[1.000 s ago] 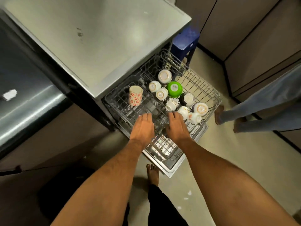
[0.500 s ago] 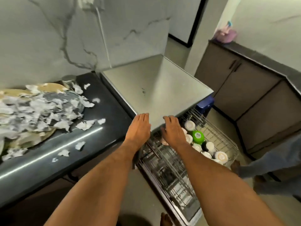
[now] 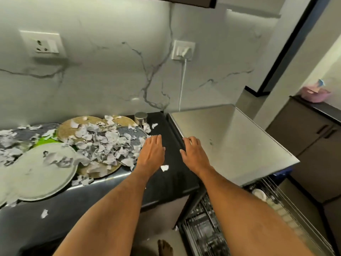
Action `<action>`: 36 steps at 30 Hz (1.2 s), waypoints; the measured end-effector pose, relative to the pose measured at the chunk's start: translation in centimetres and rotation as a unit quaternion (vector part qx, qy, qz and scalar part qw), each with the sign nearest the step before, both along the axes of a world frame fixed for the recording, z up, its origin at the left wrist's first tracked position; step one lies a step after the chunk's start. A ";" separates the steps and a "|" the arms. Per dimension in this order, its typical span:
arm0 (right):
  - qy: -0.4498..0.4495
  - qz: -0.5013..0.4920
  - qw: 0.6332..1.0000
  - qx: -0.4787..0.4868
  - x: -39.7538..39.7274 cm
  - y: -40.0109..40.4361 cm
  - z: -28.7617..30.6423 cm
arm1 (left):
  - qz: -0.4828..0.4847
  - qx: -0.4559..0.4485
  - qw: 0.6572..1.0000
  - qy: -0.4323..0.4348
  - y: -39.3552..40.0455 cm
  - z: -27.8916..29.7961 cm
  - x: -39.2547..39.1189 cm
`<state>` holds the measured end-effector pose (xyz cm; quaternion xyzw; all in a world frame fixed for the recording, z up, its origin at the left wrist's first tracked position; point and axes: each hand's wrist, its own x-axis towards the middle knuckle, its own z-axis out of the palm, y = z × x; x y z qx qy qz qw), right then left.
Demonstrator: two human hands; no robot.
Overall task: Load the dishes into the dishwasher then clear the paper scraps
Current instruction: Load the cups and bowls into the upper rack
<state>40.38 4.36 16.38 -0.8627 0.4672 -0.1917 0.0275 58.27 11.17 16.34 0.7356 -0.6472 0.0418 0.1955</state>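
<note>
Torn white and grey paper scraps [image 3: 103,145] lie heaped over round woven placemats [image 3: 81,126] and a pale round plate [image 3: 36,174] on the left half of the dark polished surface [image 3: 171,178]; single scraps lie near its front edge [image 3: 44,213] and beside the left wrist [image 3: 164,167]. The left hand [image 3: 152,154] is stretched out with straight fingers at the right fringe of the heap, grasping nothing. The right hand [image 3: 193,154], likewise released, is held at the surface's right edge, where the steel-topped dishwasher [image 3: 230,141] adjoins. Below, the wire dish rack [image 3: 276,206] stands pulled out, with white cups [image 3: 259,194] in it. A small steel container [image 3: 141,117] sits at the surface's back edge.
</note>
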 end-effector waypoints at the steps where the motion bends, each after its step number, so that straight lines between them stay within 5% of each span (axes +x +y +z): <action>1: 0.007 0.006 1.000 -0.003 1.3 -0.9 -0.1 | 0.010 -0.001 1.000 0.000 -0.4 -0.2 1.1; 17: 0.024 0.140 0.989 0.033 20.2 -17.9 -2.7 | 0.127 0.027 0.990 0.047 -13.1 -2.9 15.3; 29: 0.071 0.180 0.963 0.186 27.2 -25.6 -5.8 | 0.155 0.084 0.978 0.114 -19.8 -6.1 18.9; 36: 0.042 0.200 0.966 0.156 27.8 -26.1 -6.0 | 0.128 0.068 0.978 0.150 -20.6 -5.5 19.6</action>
